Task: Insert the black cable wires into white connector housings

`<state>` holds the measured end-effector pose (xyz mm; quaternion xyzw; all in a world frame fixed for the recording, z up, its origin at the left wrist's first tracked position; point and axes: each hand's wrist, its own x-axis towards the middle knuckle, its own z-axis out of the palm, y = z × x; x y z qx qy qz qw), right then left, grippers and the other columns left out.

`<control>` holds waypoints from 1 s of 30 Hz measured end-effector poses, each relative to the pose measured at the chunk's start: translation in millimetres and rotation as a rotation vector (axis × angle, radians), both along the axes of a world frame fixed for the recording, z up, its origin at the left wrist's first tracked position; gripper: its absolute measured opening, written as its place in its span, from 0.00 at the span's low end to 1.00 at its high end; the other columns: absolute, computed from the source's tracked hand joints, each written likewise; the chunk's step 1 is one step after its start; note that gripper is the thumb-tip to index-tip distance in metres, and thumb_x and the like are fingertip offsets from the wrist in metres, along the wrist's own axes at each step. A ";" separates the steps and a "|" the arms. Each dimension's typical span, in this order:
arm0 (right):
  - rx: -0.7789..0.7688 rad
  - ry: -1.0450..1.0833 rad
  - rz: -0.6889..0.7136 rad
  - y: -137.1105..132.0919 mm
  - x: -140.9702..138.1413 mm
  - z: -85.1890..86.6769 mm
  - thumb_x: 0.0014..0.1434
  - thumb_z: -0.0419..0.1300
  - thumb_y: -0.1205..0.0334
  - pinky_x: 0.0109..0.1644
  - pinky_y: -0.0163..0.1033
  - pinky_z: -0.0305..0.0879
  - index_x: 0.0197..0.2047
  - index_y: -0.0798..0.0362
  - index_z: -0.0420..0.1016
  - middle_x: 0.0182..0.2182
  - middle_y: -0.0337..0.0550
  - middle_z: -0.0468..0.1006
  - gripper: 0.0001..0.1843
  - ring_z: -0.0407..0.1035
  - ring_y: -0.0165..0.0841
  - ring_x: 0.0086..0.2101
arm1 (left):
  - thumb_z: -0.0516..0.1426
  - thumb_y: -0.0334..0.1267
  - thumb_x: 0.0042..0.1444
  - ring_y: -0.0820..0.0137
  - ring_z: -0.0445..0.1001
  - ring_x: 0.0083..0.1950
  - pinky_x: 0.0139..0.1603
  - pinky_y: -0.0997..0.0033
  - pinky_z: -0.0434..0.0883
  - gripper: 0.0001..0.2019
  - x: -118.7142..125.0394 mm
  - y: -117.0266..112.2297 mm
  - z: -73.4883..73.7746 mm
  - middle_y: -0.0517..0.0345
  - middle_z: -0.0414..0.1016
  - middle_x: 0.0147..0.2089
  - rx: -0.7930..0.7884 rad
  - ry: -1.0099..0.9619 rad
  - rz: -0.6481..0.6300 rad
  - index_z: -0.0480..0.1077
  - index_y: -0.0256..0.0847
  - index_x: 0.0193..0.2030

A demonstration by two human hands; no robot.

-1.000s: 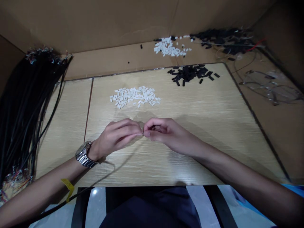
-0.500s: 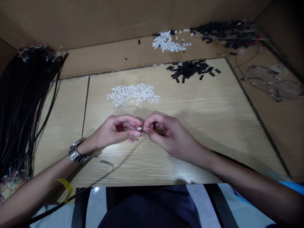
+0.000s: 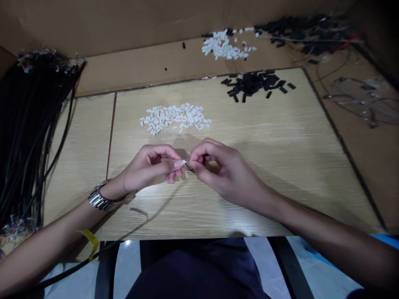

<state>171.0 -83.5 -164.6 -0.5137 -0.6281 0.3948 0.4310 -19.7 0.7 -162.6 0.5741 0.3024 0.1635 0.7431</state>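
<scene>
Between the thumb and fingers of my left hand [image 3: 157, 164] is a small white connector housing [image 3: 184, 162]. Thin wires [image 3: 188, 167] in several colours run from it to my right hand [image 3: 216, 164], whose thumb and index finger pinch them. How far the wire ends sit inside the housing I cannot make out. A pile of white connector housings [image 3: 174, 118] lies on the wooden tabletop [image 3: 249, 137], just beyond my hands. Farther back and to the right is a pile of black plastic pieces [image 3: 252, 85].
A thick bundle of black cables [image 3: 28, 137] with bare coloured wire ends lies along the left side. A yellow tag [image 3: 90, 243] marks a black cable near my left forearm. More white pieces [image 3: 222, 45], black pieces [image 3: 296, 31] and eyeglasses [image 3: 368, 97] lie on the cardboard around the tabletop.
My left thumb and fingers have closed more firmly on the white housing. A longer stretch of coloured wires now shows between my two hands. The view has shifted slightly.
</scene>
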 end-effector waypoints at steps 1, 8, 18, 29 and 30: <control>-0.006 0.008 0.001 -0.1 0.0 0.0 0.60 0.59 0.71 0.35 0.36 0.62 0.33 0.51 0.70 0.30 0.37 0.69 0.06 0.65 0.30 0.32 | 0.66 0.36 0.57 0.76 0.74 0.22 0.26 0.78 0.73 0.07 0.2 0.3 0.1 0.57 0.80 0.26 -0.017 -0.005 0.005 0.77 0.34 0.31; 0.025 0.002 -0.007 -0.8 1.1 1.4 0.60 0.59 0.71 0.36 0.37 0.61 0.34 0.51 0.70 0.30 0.37 0.69 0.06 0.65 0.30 0.32 | 0.64 0.34 0.58 0.77 0.74 0.22 0.26 0.79 0.73 0.06 -0.1 2.1 -1.5 0.58 0.80 0.26 -0.065 -0.022 0.020 0.77 0.35 0.30; 0.057 -0.011 -0.005 -0.4 -0.3 0.4 0.61 0.59 0.72 0.36 0.37 0.62 0.34 0.52 0.70 0.30 0.38 0.70 0.06 0.65 0.30 0.32 | 0.63 0.30 0.57 0.77 0.74 0.22 0.25 0.79 0.73 0.04 1.9 1.3 -1.1 0.58 0.80 0.26 -0.051 -0.018 0.024 0.78 0.35 0.30; 0.102 -0.030 -0.019 0.2 -1.4 -3.3 0.60 0.59 0.73 0.35 0.35 0.61 0.34 0.54 0.71 0.30 0.38 0.70 0.06 0.64 0.29 0.31 | 0.61 0.28 0.59 0.78 0.74 0.22 0.26 0.80 0.74 0.05 0.4 1.5 -0.4 0.58 0.80 0.26 -0.025 -0.004 0.005 0.77 0.34 0.32; 0.106 -0.034 -0.019 0.2 -1.5 -3.7 0.60 0.59 0.73 0.34 0.35 0.61 0.34 0.55 0.71 0.30 0.38 0.70 0.05 0.64 0.29 0.31 | 0.61 0.28 0.59 0.78 0.74 0.22 0.26 0.81 0.74 0.05 0.4 1.3 -0.2 0.58 0.80 0.26 -0.022 -0.003 0.002 0.77 0.34 0.32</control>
